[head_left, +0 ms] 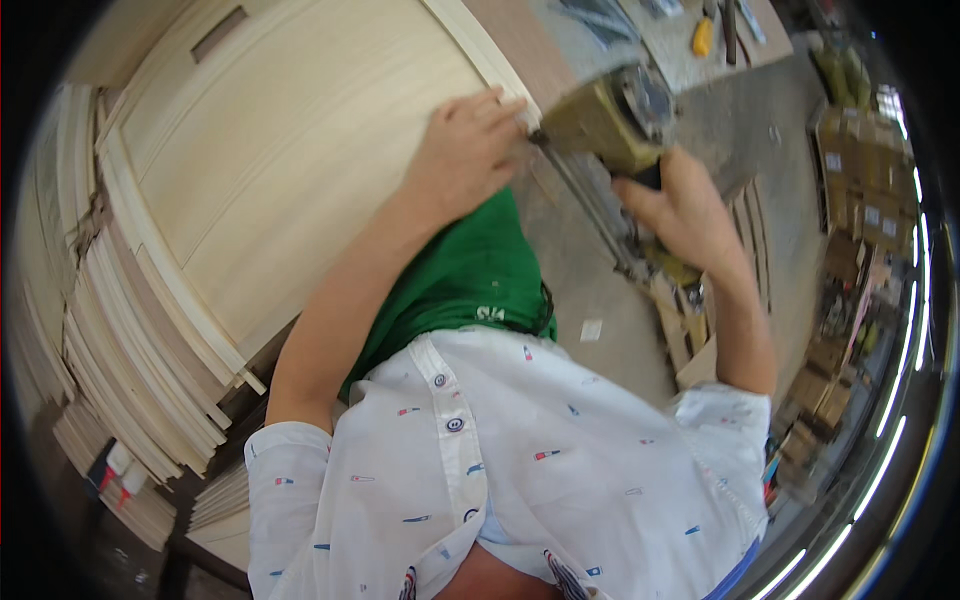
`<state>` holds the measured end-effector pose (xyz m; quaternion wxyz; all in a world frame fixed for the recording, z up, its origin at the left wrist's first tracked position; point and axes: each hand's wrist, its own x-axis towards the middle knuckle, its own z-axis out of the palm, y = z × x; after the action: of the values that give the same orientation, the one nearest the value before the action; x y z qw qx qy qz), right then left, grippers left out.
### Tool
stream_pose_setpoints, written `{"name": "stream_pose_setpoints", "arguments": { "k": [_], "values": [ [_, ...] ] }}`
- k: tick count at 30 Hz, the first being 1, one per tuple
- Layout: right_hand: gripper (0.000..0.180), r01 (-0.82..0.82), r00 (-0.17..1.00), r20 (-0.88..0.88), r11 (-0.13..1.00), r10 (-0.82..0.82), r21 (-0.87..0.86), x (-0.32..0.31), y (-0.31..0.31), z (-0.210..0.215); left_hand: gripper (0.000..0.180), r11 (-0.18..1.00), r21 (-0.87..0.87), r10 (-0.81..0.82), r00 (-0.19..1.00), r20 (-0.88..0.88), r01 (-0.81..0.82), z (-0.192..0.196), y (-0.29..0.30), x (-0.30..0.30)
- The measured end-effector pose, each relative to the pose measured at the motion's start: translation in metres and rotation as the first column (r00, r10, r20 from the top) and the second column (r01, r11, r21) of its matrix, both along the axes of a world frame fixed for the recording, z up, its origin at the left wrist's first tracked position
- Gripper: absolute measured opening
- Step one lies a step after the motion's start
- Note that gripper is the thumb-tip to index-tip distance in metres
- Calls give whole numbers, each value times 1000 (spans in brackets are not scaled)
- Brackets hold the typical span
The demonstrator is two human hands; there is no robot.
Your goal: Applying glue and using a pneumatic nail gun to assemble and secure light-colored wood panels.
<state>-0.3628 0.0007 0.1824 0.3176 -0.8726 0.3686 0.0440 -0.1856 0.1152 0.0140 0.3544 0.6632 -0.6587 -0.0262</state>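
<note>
My right hand (690, 215) is wrapped round the handle of an olive-green nail gun (597, 122). Its nose meets the edge of a pale wooden panel (330, 110), just beyond my left fingertips; whether it touches the wood I cannot tell. My left hand (468, 150) rests on the panel near that corner, fingers stretched out over the light wooden strip (468, 38) along the border. The gun's long, thin magazine (585, 200) slants down towards my right wrist. A rectangular slot (218, 33) is cut in the panel's far left part.
Stacked wooden panels or frames (140, 350) stand at the left. A table (690, 55) at the far right carries a yellow-handled tool (702, 38) and other tools. Cardboard boxes (865, 175) are piled at the right. Wooden strips (675, 325) lie below the gun, above the grey floor (580, 290).
</note>
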Motion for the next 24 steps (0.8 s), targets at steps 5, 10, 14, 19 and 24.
{"name": "stream_pose_setpoints", "arguments": {
  "k": [5,10,14,19,24],
  "values": [
    [25,167,986,-47,967,-161,193,0,-5,7,42,1000,-22,6,1000,12,-6,2,6,-2],
    [22,186,982,-29,966,-184,180,24,-33,15,44,996,42,78,996,45,-80,13,17,-8],
    [22,63,993,85,977,-81,203,81,-65,19,47,989,50,138,989,45,-140,16,18,-10],
    [26,-156,971,203,978,126,142,172,-104,9,49,987,78,139,989,57,-143,18,15,-10],
    [25,-269,936,259,959,237,93,263,-131,-9,49,981,106,157,987,42,-160,22,17,-9]
  ]
}}
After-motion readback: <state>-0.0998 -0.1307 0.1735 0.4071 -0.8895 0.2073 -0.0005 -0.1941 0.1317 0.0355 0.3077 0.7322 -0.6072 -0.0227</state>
